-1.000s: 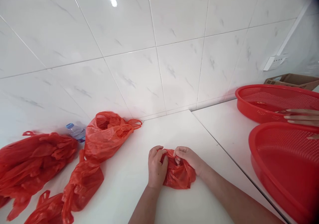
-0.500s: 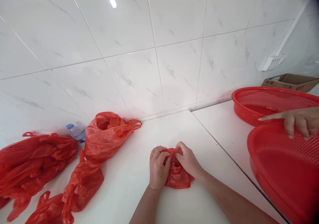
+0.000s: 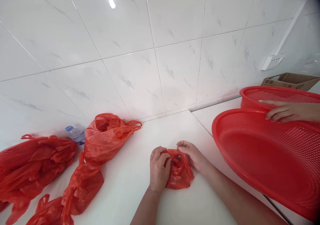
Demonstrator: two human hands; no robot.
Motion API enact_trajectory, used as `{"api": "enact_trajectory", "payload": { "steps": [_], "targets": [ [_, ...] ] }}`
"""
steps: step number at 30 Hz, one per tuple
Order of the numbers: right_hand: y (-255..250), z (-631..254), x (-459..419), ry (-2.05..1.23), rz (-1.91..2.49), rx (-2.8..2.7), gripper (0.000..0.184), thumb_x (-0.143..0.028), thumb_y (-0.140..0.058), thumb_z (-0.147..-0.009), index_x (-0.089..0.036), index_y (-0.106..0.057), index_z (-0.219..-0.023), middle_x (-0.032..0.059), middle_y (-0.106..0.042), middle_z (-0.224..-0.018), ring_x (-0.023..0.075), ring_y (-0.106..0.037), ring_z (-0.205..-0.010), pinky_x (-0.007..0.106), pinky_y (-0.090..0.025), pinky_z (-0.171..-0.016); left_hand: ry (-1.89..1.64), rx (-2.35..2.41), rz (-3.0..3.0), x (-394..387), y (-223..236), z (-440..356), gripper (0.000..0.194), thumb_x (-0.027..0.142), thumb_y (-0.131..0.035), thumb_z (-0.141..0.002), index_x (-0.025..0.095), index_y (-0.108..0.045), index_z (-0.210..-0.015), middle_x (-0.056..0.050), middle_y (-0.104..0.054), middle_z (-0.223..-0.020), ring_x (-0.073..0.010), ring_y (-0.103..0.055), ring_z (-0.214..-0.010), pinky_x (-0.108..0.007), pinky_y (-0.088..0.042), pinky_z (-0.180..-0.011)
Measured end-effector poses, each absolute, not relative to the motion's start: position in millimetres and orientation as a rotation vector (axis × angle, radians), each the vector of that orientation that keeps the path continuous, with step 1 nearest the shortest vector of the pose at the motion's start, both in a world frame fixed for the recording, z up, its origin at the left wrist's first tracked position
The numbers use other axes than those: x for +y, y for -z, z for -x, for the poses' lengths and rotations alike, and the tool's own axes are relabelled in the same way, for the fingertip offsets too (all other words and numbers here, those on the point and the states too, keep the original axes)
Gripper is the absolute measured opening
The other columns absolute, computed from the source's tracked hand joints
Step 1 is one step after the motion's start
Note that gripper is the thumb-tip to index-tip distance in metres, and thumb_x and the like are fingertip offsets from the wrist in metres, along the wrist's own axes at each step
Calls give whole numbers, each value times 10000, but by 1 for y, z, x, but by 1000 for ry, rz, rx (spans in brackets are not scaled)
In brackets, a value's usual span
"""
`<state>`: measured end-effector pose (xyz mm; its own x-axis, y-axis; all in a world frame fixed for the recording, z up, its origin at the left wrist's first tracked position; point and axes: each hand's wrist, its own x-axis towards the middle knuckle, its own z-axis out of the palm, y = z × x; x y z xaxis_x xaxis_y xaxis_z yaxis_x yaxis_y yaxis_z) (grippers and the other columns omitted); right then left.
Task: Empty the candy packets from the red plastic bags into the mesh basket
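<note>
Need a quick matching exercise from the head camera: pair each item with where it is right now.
1. plastic water bottle
2. crumpled red plastic bag
3. co-worker's hand
4. cardboard box

A. on the rim of a red perforated basket
B. beyond the baskets, at far right
C. between the left hand and right hand
D. by the wall tiles, behind a red bag

Pairs: 1-D, 2-C, 3-A, 4-B
</note>
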<state>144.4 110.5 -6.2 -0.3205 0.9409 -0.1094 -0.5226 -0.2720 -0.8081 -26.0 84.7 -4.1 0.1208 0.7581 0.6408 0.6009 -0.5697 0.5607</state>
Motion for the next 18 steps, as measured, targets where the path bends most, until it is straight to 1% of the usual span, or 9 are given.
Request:
{"api": "enact_trajectory", "payload": {
  "steps": [2,3,5,8,11,14,18],
  "targets": [
    [9,-147,114,-1716,758,-789,291,-277,-747,-618,-203,-560,-828,-36,-556,-690,102,-504,-583,256,-396,-596,-1441,1356,-2227,84,4,27,175,111,-525,-795,241,-642,-794,-62,-593,-1027,-246,-500,-1063,-445,-416,-918],
    [9,-149,116,-1654,791,-785,281,-268,-733,-623,-210,-544,-823,-40,-547,-698,102,-502,-587,252,-393,-589,-1451,1359,-2221,84,5,28,175,102,-526,-789,239,-635,-791,-58,-594,-1024,-245,-495,-1074,-446,-409,-927],
    [9,-154,120,-1477,916,-823,216,-273,-682,-661,-211,-507,-771,-36,-528,-703,116,-510,-621,258,-398,-605,-1504,1394,-2171,85,7,31,169,90,-525,-782,234,-614,-795,-56,-586,-1033,-244,-482,-1096,-448,-400,-937],
    [9,-165,126,-1117,1137,-935,117,-254,-596,-702,-214,-490,-730,-27,-501,-700,131,-496,-666,275,-399,-648,-1638,1482,-1988,88,11,37,139,104,-514,-794,228,-577,-801,-59,-566,-1057,-237,-476,-1109,-450,-395,-942],
    [12,-175,131,-848,1293,-975,45,-231,-532,-704,-219,-492,-722,-23,-489,-691,133,-459,-640,280,-379,-631,-1704,1555,-1810,91,13,41,101,140,-510,-813,228,-555,-788,-56,-561,-1057,-229,-472,-1118,-442,-382,-949],
    [16,-183,136,-754,1395,-932,41,-243,-505,-705,-221,-495,-739,-15,-493,-695,139,-453,-628,290,-371,-619,-1712,1577,-1695,91,13,42,67,179,-515,-827,231,-540,-794,-51,-560,-1065,-225,-461,-1131,-432,-367,-951],
    [19,-184,137,-738,1440,-933,93,-274,-506,-703,-221,-521,-778,-2,-543,-744,159,-503,-687,303,-395,-659,-1698,1551,-1566,91,11,43,37,225,-489,-851,232,-512,-822,-43,-555,-1077,-207,-472,-1114,-398,-372,-940]
  ]
}}
